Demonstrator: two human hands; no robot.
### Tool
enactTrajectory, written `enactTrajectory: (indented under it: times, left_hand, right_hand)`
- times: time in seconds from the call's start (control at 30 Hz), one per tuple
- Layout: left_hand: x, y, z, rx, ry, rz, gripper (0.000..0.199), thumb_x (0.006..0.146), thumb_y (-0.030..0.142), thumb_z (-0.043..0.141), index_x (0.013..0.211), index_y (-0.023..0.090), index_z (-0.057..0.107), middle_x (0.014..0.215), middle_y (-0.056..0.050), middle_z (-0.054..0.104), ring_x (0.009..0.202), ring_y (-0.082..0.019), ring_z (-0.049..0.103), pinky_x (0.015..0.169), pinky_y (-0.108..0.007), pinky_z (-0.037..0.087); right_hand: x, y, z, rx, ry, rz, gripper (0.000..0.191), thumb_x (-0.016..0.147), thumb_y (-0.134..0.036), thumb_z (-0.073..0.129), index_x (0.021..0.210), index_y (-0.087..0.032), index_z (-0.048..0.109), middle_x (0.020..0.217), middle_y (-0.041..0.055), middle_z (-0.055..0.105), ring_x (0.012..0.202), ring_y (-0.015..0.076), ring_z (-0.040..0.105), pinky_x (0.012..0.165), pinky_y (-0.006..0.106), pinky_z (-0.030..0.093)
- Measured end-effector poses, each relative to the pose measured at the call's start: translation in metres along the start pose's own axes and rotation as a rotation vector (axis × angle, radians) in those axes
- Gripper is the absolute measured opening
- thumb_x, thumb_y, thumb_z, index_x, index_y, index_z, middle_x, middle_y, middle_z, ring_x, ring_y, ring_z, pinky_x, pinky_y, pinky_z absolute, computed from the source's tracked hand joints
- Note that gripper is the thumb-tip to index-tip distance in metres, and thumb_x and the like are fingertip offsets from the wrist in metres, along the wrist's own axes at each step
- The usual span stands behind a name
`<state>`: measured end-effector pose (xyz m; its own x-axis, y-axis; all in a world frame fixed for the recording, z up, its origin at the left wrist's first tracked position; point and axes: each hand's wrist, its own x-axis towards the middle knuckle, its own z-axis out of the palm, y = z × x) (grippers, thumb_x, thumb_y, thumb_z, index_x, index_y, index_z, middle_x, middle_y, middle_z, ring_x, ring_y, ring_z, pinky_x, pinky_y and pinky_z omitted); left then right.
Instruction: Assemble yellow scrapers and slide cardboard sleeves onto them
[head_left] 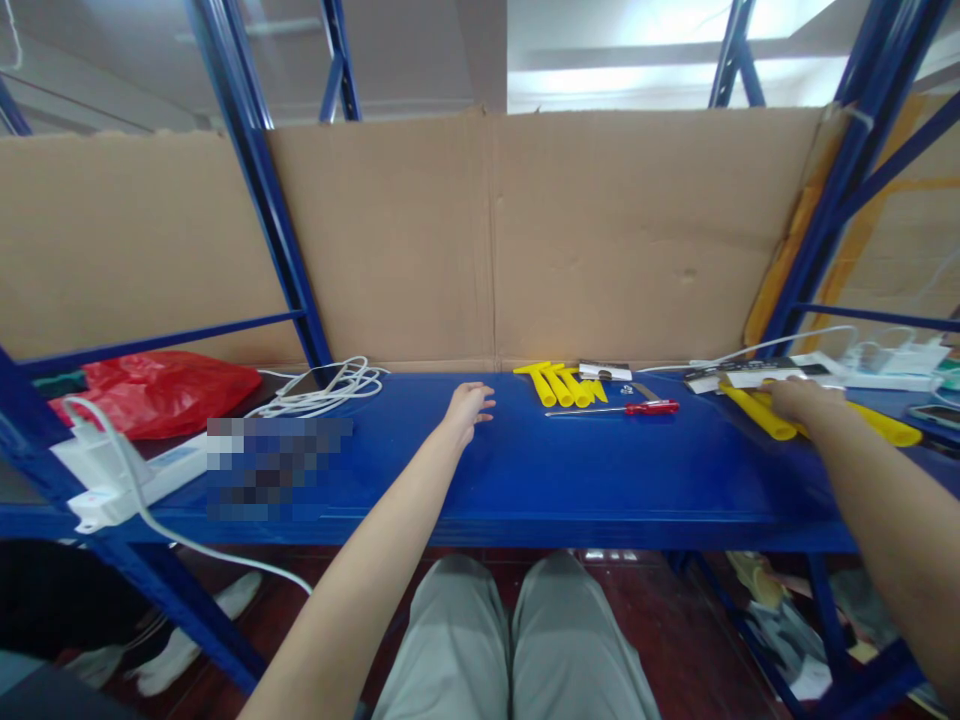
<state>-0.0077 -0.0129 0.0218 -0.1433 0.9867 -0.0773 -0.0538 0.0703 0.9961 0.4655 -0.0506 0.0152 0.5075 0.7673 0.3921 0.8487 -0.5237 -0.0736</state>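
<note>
Handling. The yellow tubes (761, 415) lie at the right end of the blue surface (555, 470), under and beside the right grip (806, 402). They are probably light, rigid plastic: firm enough to bear normal finger pressure, smooth enough to slip, and likely to roll if pushed from the side. Take hold around the barrel near mid-length, with thumb and fingers on opposite sides. The right grip is placed over the tubes; whether its fingers are closed on one cannot be told, as the palm side is hidden. The left grip (466, 412) is empty, fingers loosely curled and moderately wide apart, above the middle of the surface. Farther back, the yellow T-shaped parts (543, 386) should handle similarly; take each by the round stem, and expect the crossbar to limit rolling.

Appearance. The near tubes are bright, uniform yellow, straight and cylindrical, with round ends toward the front edge. They lie on either side of the right grip, next to black-and-white packaging (787, 372). Beyond the front edge, left of the tubes, a screwdriver (651, 408) with a translucent red handle lies crosswise. Behind it, the T-shaped parts lie side by side, stems forward, with smaller pointed yellow pieces (598, 390) at their right.
</note>
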Motion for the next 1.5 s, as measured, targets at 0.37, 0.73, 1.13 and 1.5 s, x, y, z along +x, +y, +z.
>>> enactTrajectory:
  times: [0.37,0.73,1.13,1.5]
  left_hand:
    - [-0.006,0.003,-0.002,-0.004,-0.008,0.007,0.017,0.088,0.003,0.053,0.099,0.015,0.055,0.111,-0.011,0.067,0.079,-0.013,0.068,0.049,-0.017,0.045]
    - [-0.002,0.0,-0.001,0.138,-0.171,0.029,0.011,0.09,0.01,0.051,0.086,0.014,0.06,0.1,-0.011,0.072,0.066,-0.011,0.067,0.052,-0.019,0.044]
    - [0.013,-0.021,0.001,0.682,-0.094,0.449,0.018,0.08,0.005,0.06,0.071,0.02,0.063,0.085,-0.007,0.073,0.087,-0.02,0.069,0.078,-0.026,0.053]
    - [0.016,-0.021,0.016,1.275,-0.37,0.89,0.035,0.089,0.011,0.051,0.121,0.018,0.064,0.131,-0.014,0.061,0.126,-0.027,0.054,0.109,-0.039,0.04]
  right_hand:
    - [-0.01,-0.016,-0.025,-0.146,-0.171,0.04,0.042,0.089,-0.013,0.046,0.125,-0.016,0.067,0.135,0.0256,0.056,0.124,0.0365,0.053,0.097,0.057,0.041]
    - [-0.012,-0.113,-0.044,0.489,0.378,-0.072,0.036,0.083,-0.015,0.043,0.106,-0.013,0.07,0.107,0.0173,0.067,0.096,0.0258,0.063,0.087,0.037,0.047]
    - [-0.05,-0.167,0.005,0.612,0.158,-0.396,0.03,0.079,-0.013,0.049,0.097,-0.016,0.073,0.093,0.0106,0.074,0.086,0.0222,0.067,0.086,0.032,0.051]
    - [-0.055,-0.17,0.004,0.504,-0.007,-0.434,0.03,0.08,-0.01,0.051,0.096,-0.017,0.075,0.095,0.0087,0.077,0.086,0.0196,0.071,0.082,0.026,0.052]
